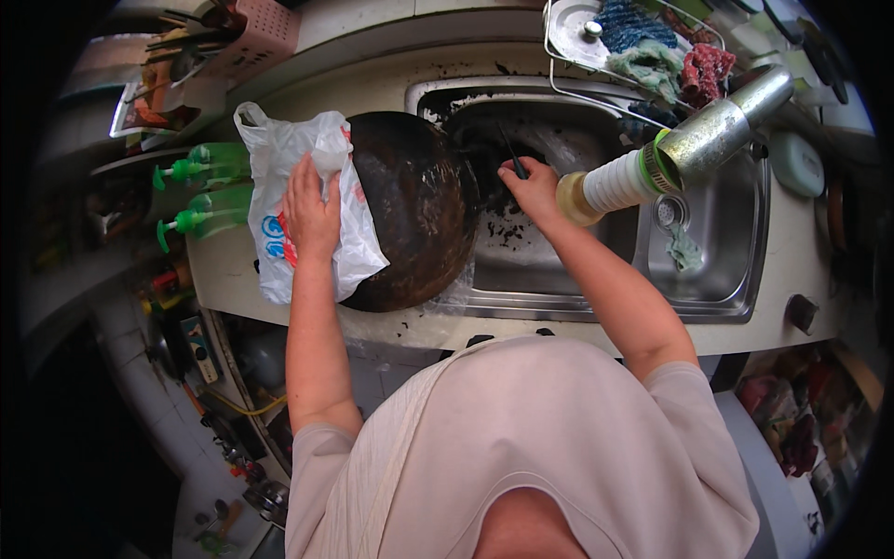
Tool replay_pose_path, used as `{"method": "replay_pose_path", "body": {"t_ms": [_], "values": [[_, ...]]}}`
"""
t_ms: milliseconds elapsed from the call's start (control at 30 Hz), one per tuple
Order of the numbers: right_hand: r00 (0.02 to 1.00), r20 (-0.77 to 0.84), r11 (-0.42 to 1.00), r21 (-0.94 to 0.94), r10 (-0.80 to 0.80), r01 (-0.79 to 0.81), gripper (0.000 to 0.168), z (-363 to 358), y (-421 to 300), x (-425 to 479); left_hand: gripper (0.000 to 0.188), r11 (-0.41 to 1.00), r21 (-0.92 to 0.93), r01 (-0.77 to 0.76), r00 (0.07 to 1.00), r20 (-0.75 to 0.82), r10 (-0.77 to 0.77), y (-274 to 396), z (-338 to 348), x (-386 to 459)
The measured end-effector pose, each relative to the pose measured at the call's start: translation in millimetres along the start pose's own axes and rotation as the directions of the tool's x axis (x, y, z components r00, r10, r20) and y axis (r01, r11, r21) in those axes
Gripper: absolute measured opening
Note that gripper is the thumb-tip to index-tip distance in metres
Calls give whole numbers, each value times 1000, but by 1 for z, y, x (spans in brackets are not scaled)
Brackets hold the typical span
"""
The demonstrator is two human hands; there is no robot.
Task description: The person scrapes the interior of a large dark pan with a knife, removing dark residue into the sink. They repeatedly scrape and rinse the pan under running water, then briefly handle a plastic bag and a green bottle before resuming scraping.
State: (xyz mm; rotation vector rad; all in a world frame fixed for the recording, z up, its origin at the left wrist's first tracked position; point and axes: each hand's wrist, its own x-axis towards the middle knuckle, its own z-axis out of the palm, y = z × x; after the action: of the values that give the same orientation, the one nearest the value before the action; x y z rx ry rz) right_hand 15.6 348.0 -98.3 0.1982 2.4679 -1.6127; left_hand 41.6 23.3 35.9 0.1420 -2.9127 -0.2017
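Observation:
A large blackened wok point(415, 209) rests bottom up on the counter, its right side reaching over the edge of the steel sink point(538, 269). A white plastic bag point(269, 147) with red and blue print covers the wok's left part. My left hand point(312, 209) lies flat on the bag, fingers extended. Over the sink, my right hand point(531, 187) grips the dark handle of a thin knife-like tool point(517, 162); its narrow end points up and away. Dark flakes point(506, 234) are scattered on the sink floor below.
Green pump bottles point(216, 209) lie left of the bag. A metal pipe with a white corrugated hose point(621, 183) juts over the sink close to my right forearm. Behind stands a wire rack point(583, 94) with cloths. A smaller basin point(719, 244) is at right, holding a greenish scrap point(683, 249).

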Motion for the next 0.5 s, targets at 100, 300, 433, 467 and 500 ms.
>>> {"method": "replay_pose_path", "body": {"t_ms": [100,300,433,467,500], "values": [[993,-70,826,562,98,-42,28,33,70,15,51,998,-19,-53,999,-11,53,6,-1,4],[908,249,881,257,337,-397,31,6,32,-7,50,998,-26,-52,999,12,52,5,-3,-11],[899,286,906,169,331,-388,32,-20,11,-40,52,994,-25,-109,993,51,111,13,-13,-22],[898,309,919,141,313,-369,32,-25,12,-52,53,991,-38,-131,988,76,134,14,-17,-25],[896,330,930,114,296,-350,32,-31,14,-64,53,987,-52,-152,983,100,156,14,-18,-28]]}}
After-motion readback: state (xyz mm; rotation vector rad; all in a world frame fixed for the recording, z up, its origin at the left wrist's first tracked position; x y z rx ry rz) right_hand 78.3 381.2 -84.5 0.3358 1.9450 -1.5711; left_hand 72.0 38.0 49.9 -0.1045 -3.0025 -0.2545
